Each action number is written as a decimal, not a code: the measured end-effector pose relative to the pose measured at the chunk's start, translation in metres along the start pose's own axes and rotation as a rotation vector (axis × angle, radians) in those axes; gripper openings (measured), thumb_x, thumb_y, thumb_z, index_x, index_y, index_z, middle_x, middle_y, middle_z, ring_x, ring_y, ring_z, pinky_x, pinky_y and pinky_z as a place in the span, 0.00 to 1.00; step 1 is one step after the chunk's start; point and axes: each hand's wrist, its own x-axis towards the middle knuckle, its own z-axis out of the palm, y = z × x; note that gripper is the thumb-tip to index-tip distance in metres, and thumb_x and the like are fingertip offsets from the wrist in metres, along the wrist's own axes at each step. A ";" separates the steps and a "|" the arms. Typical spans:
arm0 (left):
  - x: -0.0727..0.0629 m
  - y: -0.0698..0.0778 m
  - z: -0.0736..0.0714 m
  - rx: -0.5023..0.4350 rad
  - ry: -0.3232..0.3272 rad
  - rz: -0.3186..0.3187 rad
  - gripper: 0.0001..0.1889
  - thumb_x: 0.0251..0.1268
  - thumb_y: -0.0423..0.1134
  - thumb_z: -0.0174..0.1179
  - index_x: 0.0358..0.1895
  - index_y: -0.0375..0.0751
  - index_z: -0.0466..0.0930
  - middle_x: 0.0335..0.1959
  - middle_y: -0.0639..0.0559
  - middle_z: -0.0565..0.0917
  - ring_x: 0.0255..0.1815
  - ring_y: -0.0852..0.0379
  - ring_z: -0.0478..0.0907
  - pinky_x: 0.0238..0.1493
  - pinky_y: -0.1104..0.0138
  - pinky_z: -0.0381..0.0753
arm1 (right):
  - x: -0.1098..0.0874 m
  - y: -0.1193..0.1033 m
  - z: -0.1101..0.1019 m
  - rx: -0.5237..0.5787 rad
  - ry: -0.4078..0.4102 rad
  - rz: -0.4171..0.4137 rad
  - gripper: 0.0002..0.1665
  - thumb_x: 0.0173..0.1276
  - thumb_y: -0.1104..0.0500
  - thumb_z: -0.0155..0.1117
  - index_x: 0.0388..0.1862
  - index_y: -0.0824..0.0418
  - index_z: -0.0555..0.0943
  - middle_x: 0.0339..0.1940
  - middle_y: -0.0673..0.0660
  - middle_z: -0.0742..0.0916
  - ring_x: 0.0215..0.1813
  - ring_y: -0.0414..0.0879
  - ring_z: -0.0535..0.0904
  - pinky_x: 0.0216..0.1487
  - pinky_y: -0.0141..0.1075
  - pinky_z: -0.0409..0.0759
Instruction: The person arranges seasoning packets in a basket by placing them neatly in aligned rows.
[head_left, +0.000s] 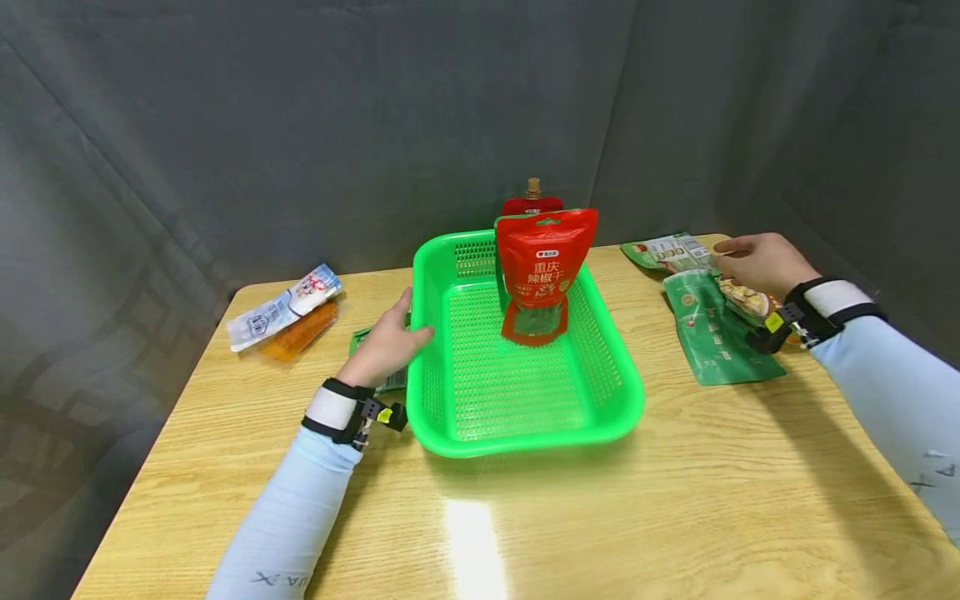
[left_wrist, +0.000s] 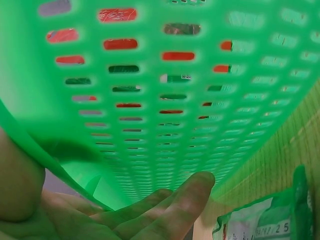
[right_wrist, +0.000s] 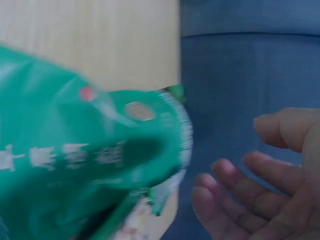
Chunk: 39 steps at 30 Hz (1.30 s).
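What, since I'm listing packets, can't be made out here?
Capped pouch: head view, mostly behind the red pouch.
Small green packet: head view, partly behind the left hand; left wrist view, cut by the bottom edge.
Green pouch: right wrist view, print blurred, cut by the left edge.
Orange packet: head view, partly under the white packet.

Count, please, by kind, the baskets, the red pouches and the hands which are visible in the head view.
Baskets: 1 (green basket)
Red pouches: 2 (front pouch, spouted pouch behind it)
Hands: 2 (left hand, right hand)
Total: 5
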 end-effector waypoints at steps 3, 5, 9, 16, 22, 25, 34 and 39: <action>0.000 0.000 0.001 -0.011 -0.003 -0.002 0.44 0.73 0.39 0.54 0.80 0.44 0.31 0.79 0.39 0.47 0.76 0.41 0.52 0.70 0.47 0.61 | 0.003 0.006 0.010 -0.065 -0.004 0.039 0.47 0.75 0.37 0.49 0.71 0.76 0.63 0.63 0.80 0.71 0.61 0.74 0.68 0.55 0.64 0.70; 0.000 0.001 0.001 -0.013 -0.004 0.000 0.44 0.73 0.38 0.54 0.80 0.44 0.31 0.79 0.39 0.47 0.76 0.41 0.52 0.70 0.47 0.61 | 0.005 0.007 0.016 -0.102 -0.016 0.059 0.48 0.75 0.38 0.51 0.71 0.78 0.61 0.64 0.81 0.70 0.63 0.75 0.65 0.58 0.65 0.68; 0.000 0.002 0.002 -0.006 -0.007 0.011 0.44 0.73 0.38 0.54 0.80 0.44 0.31 0.79 0.38 0.49 0.76 0.41 0.53 0.69 0.47 0.63 | 0.008 0.004 0.023 -0.180 -0.030 0.080 0.48 0.74 0.40 0.53 0.71 0.80 0.58 0.66 0.82 0.67 0.64 0.76 0.61 0.61 0.67 0.64; 0.001 0.003 0.003 0.008 -0.007 0.023 0.44 0.73 0.38 0.54 0.80 0.44 0.31 0.79 0.38 0.50 0.76 0.41 0.54 0.70 0.47 0.62 | 0.010 0.001 0.029 -0.245 -0.032 0.074 0.46 0.71 0.46 0.59 0.69 0.82 0.60 0.64 0.83 0.67 0.62 0.76 0.65 0.59 0.66 0.67; 0.001 0.003 0.003 0.009 -0.010 0.029 0.44 0.73 0.38 0.54 0.80 0.43 0.31 0.79 0.37 0.50 0.75 0.41 0.55 0.69 0.47 0.63 | 0.007 -0.002 0.032 -0.249 -0.065 -0.001 0.44 0.70 0.50 0.62 0.69 0.82 0.61 0.63 0.84 0.68 0.63 0.77 0.64 0.59 0.65 0.67; 0.001 0.004 0.003 -0.007 -0.012 0.027 0.44 0.74 0.37 0.53 0.80 0.43 0.31 0.78 0.37 0.51 0.73 0.40 0.59 0.68 0.47 0.65 | 0.005 -0.008 0.037 -0.252 -0.084 -0.022 0.43 0.71 0.50 0.61 0.70 0.80 0.60 0.65 0.84 0.67 0.61 0.75 0.66 0.55 0.64 0.70; 0.000 0.002 0.001 -0.028 -0.015 0.012 0.44 0.73 0.37 0.54 0.80 0.44 0.31 0.78 0.36 0.53 0.72 0.40 0.62 0.66 0.48 0.68 | -0.004 -0.025 0.057 -0.275 -0.079 -0.152 0.40 0.68 0.59 0.65 0.69 0.81 0.63 0.56 0.81 0.77 0.28 0.54 0.77 0.27 0.42 0.72; 0.000 0.002 0.000 -0.017 -0.002 0.011 0.45 0.73 0.37 0.54 0.80 0.43 0.31 0.78 0.36 0.51 0.74 0.39 0.57 0.69 0.47 0.64 | -0.011 -0.037 0.063 -0.305 -0.091 -0.153 0.45 0.65 0.57 0.70 0.71 0.80 0.61 0.63 0.82 0.71 0.46 0.64 0.77 0.40 0.51 0.74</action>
